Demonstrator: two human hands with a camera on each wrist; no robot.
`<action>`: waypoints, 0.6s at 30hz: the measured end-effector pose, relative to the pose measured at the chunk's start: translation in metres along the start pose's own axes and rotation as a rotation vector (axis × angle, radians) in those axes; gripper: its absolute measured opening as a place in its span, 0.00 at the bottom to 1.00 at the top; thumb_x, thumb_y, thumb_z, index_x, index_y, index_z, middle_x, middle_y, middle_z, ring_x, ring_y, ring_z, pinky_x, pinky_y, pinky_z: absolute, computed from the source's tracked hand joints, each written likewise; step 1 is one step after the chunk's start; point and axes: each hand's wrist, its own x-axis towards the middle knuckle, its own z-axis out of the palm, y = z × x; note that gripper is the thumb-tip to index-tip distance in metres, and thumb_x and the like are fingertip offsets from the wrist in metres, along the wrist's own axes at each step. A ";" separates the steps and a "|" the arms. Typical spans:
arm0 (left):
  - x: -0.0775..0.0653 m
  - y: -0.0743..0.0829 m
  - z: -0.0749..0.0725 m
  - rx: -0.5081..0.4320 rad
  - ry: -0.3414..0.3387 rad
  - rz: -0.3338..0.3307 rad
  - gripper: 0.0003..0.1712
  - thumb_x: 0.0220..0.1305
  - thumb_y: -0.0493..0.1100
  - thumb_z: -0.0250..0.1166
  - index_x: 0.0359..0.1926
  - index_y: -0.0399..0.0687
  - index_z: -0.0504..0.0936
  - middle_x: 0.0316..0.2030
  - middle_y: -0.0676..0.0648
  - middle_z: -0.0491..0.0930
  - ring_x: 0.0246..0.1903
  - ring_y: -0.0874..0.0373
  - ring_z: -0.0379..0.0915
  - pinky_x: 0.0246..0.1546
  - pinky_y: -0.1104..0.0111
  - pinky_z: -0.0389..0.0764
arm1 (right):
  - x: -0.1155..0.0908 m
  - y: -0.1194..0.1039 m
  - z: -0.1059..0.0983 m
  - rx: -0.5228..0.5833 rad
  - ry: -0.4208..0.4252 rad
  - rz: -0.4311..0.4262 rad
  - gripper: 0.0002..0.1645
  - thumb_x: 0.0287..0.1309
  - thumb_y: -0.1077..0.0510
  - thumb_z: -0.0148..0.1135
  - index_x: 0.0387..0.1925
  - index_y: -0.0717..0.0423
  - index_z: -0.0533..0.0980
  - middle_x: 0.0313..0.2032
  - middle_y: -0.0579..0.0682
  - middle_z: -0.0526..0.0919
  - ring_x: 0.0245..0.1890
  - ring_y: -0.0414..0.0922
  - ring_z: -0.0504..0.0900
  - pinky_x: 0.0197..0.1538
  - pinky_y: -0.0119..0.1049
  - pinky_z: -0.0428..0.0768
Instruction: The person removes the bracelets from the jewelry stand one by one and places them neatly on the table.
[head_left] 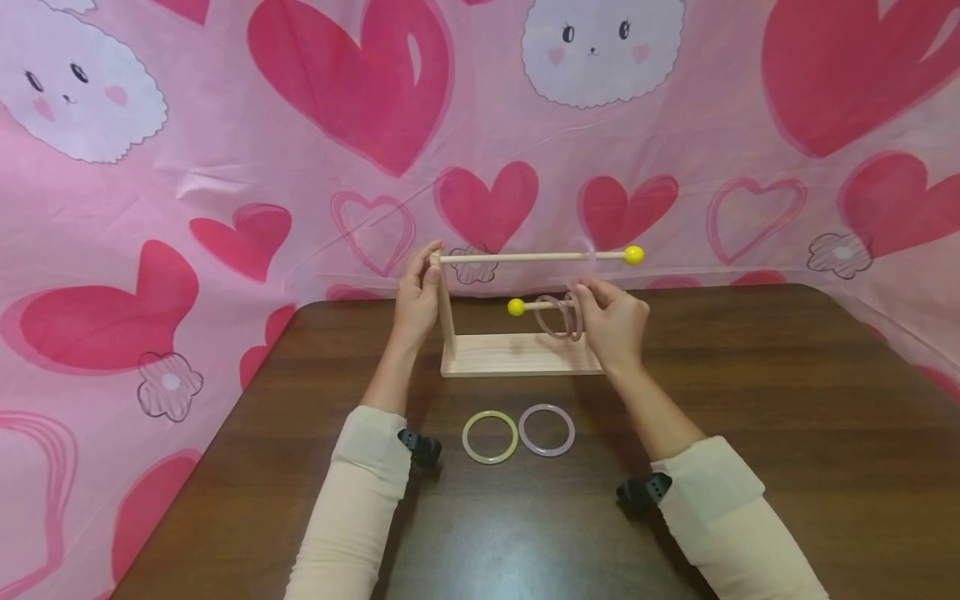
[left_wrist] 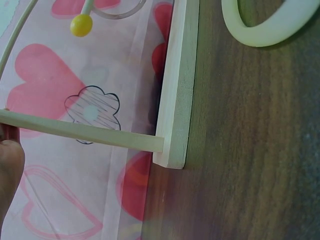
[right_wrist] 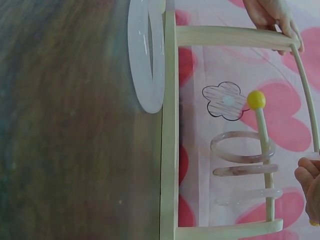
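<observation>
A wooden stand [head_left: 517, 356] has two horizontal rods tipped with yellow balls. At the top of its left post my left hand [head_left: 417, 304] grips the wood, the thumb in front and fingers behind. My right hand [head_left: 617, 321] pinches a pale translucent ring [head_left: 590, 250] at the upper rod [head_left: 517, 257], close to its yellow ball [head_left: 633, 256]. Three rings hang on the lower rod in the right wrist view: a brownish ring [right_wrist: 235, 159], another brownish ring [right_wrist: 245, 170] and a clear ring [right_wrist: 247, 196]. The right post is mostly hidden behind my right hand in the head view.
On the dark wooden table [head_left: 300, 500], a yellow ring [head_left: 467, 450] and a lilac ring [head_left: 547, 452] lie side by side in front of the stand. A pink cloth [head_left: 300, 167] with hearts hangs behind the table.
</observation>
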 end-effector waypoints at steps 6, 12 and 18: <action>0.000 0.000 -0.001 0.002 -0.001 -0.029 0.23 0.64 0.38 0.50 0.58 0.32 0.69 0.48 0.35 0.71 0.34 0.60 0.66 0.34 0.71 0.73 | -0.001 0.003 -0.003 -0.013 0.018 0.008 0.07 0.52 0.63 0.65 0.33 0.63 0.84 0.29 0.57 0.84 0.29 0.49 0.83 0.26 0.14 0.65; 0.000 0.011 0.000 0.000 -0.008 -0.056 0.20 0.65 0.31 0.49 0.57 0.29 0.67 0.48 0.31 0.69 0.35 0.57 0.66 0.35 0.70 0.73 | 0.000 0.007 -0.006 -0.015 0.033 0.022 0.07 0.52 0.63 0.65 0.32 0.64 0.84 0.29 0.57 0.84 0.30 0.48 0.83 0.28 0.15 0.66; -0.003 0.030 0.002 0.013 -0.011 -0.059 0.19 0.65 0.30 0.48 0.56 0.26 0.66 0.47 0.30 0.69 0.35 0.57 0.66 0.36 0.69 0.73 | 0.001 0.008 -0.011 -0.035 0.034 0.037 0.07 0.52 0.61 0.66 0.32 0.61 0.85 0.28 0.54 0.84 0.22 0.35 0.76 0.24 0.18 0.65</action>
